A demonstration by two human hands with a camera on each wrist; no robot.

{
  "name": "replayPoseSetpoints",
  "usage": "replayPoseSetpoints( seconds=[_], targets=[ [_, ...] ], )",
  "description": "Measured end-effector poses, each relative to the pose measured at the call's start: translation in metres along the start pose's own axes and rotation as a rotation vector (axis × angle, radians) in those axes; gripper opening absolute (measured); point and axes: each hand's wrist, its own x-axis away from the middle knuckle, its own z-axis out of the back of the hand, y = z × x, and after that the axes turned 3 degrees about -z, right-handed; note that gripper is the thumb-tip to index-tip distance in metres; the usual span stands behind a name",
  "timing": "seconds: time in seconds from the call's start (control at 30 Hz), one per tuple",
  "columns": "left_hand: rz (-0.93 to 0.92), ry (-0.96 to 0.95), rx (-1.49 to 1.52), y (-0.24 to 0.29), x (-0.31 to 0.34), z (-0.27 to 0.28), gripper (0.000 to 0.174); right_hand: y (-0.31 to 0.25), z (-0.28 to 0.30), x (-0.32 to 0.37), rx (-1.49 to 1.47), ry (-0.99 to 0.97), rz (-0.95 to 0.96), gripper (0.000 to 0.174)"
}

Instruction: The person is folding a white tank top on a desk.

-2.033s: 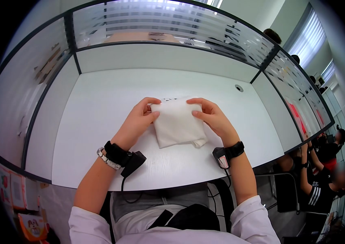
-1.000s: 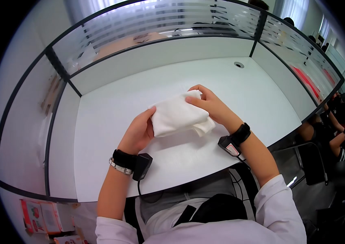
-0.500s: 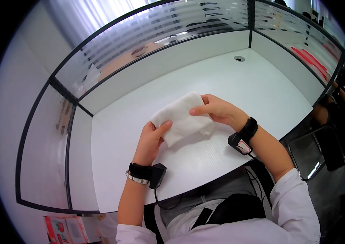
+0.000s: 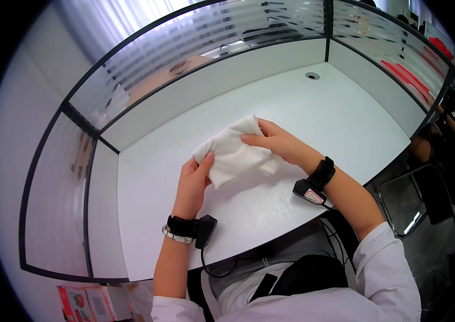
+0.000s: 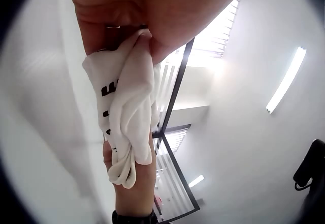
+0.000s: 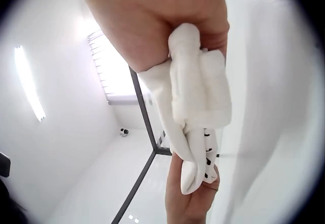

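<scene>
A folded white cloth (image 4: pixel 235 153) is held between both hands above the white desk. The left hand (image 4: pixel 191 185) pinches its left edge, thumb on top and fingers beneath. At the upper right edge the right hand (image 4: pixel 283 144) grips it the same way. Several layers of the cloth (image 5: pixel 134 92) hang in folds in the left wrist view, with black print on one face. The right wrist view shows a thick rolled part of the cloth (image 6: pixel 198 92) under the right hand (image 6: pixel 157 15), and black marks lower down.
The white desk (image 4: pixel 157 161) has a round cable hole (image 4: pixel 312 76) toward its back right corner. Low partitions with dark frames stand along its back and sides. A chair (image 4: pixel 407 198) and a seated person are at the right; boxes (image 4: pixel 90 303) stand at the lower left.
Over the last two seconds the view has turned and the cloth has been tilted, its right side now higher. Since half a second ago, hands and cloth have shifted slightly left. Both hands still hold it.
</scene>
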Motion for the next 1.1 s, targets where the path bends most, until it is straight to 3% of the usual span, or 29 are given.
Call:
replayPoseSetpoints(
  seconds=[0.47, 0.9, 1.1],
  targets=[
    [-0.028, 0.115, -0.06, 0.01, 0.002, -0.004, 0.037, 0.0, 0.007, 0.0, 0.094, 0.009, 0.071, 0.046],
    [-0.053, 0.068, -0.127, 0.005, -0.001, 0.01, 0.037, 0.005, 0.013, -0.002, 0.091, -0.059, 0.072, 0.053],
    [0.036, 0.04, -0.17, 0.003, -0.001, 0.01, 0.034, 0.013, 0.016, -0.005, 0.033, -0.049, -0.114, 0.06]
  ],
)
